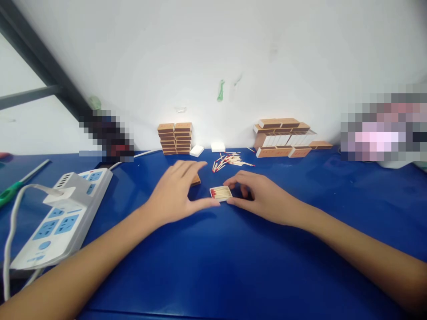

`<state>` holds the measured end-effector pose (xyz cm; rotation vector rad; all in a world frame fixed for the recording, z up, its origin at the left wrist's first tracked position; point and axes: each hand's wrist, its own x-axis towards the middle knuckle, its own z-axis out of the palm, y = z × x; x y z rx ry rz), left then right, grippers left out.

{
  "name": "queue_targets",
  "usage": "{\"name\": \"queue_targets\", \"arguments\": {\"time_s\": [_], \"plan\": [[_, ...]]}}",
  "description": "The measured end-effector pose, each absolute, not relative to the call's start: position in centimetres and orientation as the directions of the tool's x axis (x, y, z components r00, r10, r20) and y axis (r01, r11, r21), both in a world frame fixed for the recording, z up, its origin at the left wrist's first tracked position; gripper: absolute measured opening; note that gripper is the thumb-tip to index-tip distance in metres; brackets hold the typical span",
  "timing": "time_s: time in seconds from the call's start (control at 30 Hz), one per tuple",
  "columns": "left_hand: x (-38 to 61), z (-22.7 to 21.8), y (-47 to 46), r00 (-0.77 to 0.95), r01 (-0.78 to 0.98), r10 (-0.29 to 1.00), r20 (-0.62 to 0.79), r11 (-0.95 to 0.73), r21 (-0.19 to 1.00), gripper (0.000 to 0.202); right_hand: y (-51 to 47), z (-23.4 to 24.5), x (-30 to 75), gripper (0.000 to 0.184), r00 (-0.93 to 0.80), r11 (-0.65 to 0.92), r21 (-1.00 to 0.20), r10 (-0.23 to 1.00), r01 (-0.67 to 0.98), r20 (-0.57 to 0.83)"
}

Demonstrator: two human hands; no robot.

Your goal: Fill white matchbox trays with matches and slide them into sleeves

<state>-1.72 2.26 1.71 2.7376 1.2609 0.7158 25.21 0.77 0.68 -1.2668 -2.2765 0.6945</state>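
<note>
Far left of left hand: green-handled screwdriver (15, 189), then white power strip (63, 224) with white adapter (66, 195) on it, by the left forearm. Beyond left hand: matchbox stack (175, 138), 2 columns side by side, against the wall.

Left hand (175, 193): spread, fingers apart, thumb tip at the tray's near left edge; contact can't tell. Brown matchbox piece (196, 180) shows behind its fingers, partly hidden. Past the fingertips: 2 white pieces, 1 beside the stack (196, 151), 1 further right (218, 147).

Match tray (221, 193): between the 2 hands, open side up, matches inside, red heads to the left. Loose matches (233, 161) in a messy pile just beyond both hands.

Right hand (260, 195): thumb and index pinching the tray's right end, other fingers curled. Beyond it: matchbox pile (283, 138), several layers, against the wall. All on blue tabletop (213, 266).
</note>
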Motion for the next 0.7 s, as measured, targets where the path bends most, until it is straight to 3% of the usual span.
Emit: {"name": "queue_targets", "arguments": {"time_s": [0.07, 0.13, 0.27, 0.43, 0.7], "plan": [[-2.8, 2.3, 3.2, 0.523, 0.806, 0.783, 0.337, -0.583, 0.103, 0.076, 1.0, 0.7, 25.4, 0.027, -0.471, 0.445, -0.607, 0.873, 0.659, 0.128], [-3.8, 2.6, 3.9, 0.518, 0.837, 0.821, 0.241, -0.545, 0.056, 0.057, 1.2, 0.8, 25.7, 0.030, -0.458, 0.421, -0.627, 0.882, 0.656, 0.113], [-4.3, 2.8, 4.2, 0.592, 0.769, 0.796, 0.131, -0.605, 0.206, 0.034, 1.7, 1.1, 26.2, 0.031, -0.475, 0.381, -0.722, 0.876, 0.577, 0.083], [-3.6, 2.6, 4.0, 0.695, 0.625, 0.699, 0.170, -0.704, 0.338, 0.036, 2.0, 1.7, 26.7, 0.033, -0.552, 0.380, -0.773, 0.833, 0.508, 0.047], [-3.5, 2.7, 4.2, 0.678, 0.558, 0.719, 0.149, -0.637, 0.532, 0.037, 2.2, 1.5, 27.0, 0.038, -0.546, 0.424, -0.765, 0.830, 0.485, 0.114]]}}
